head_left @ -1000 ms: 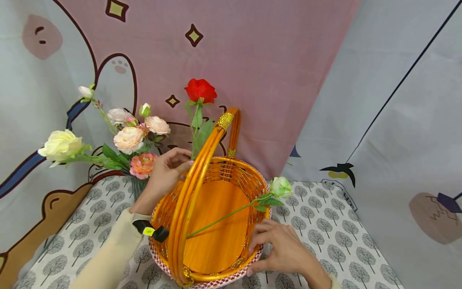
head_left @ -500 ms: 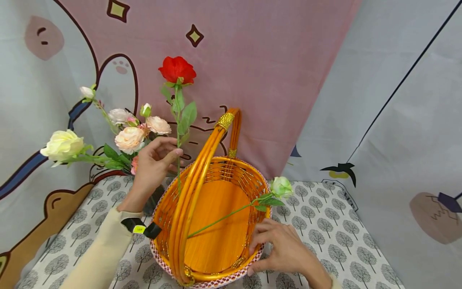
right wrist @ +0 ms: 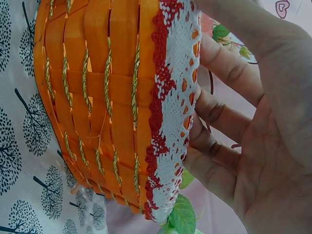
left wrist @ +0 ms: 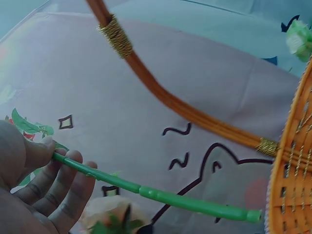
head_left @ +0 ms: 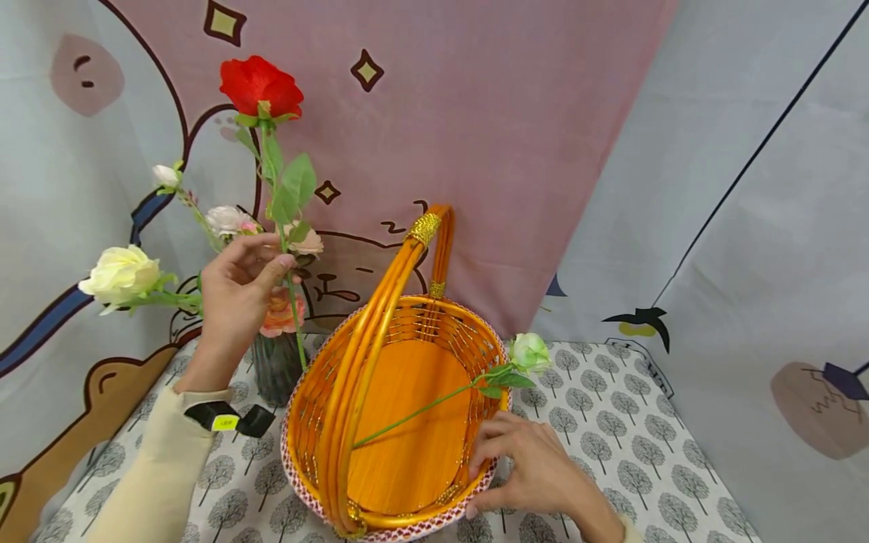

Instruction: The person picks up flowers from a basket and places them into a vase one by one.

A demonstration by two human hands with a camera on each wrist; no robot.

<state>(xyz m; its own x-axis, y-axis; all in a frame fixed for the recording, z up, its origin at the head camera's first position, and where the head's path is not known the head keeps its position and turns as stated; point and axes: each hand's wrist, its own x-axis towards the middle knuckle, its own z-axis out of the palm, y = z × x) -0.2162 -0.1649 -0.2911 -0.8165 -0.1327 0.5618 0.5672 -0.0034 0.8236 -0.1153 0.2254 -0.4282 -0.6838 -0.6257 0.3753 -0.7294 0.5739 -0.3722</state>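
Observation:
My left hand (head_left: 234,298) pinches the green stem of a red rose (head_left: 261,87) between thumb and fingers, holding it upright left of the basket handle. In the left wrist view, the bare end of the stem (left wrist: 195,202) points toward the basket's side. The orange woven basket (head_left: 400,369) has a tall handle and a red-and-white lace edge. My right hand (head_left: 526,471) grips its near right rim, fingers inside and thumb outside. A pale green rose (head_left: 529,352) leans in the basket, its bloom over the right rim and its stem across the floor.
A grey glass vase (head_left: 274,369) stands left of the basket, partly behind my left hand. It holds pink and peach flowers (head_left: 280,313), and a cream rose (head_left: 121,277) sticks out leftward. A printed curtain (head_left: 516,151) hangs behind the tree-patterned tablecloth (head_left: 611,422).
My left hand has moved left and up, carrying the red rose from behind the basket handle to in front of the vase flowers. The right hand and basket stay put.

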